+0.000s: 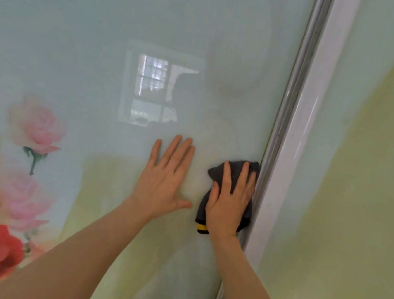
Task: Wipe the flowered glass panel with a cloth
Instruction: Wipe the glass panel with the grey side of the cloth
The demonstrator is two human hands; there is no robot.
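A dark grey cloth with a yellow-trimmed edge [230, 175] was pressed flat against the pale green glass panel printed with pink and red roses [105, 47] by the right hand [231, 199], fingers spread, just beside the white frame strip [298, 133]. The left hand [165, 182] was laid flat on the glass, fingers straight, nothing held.

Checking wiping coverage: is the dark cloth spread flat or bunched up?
Bunched. The dark cloth is crumpled under the right hand, pressed on the glass panel beside the frame, with folds above the fingers.

Home: rose-printed glass panel [152, 39]
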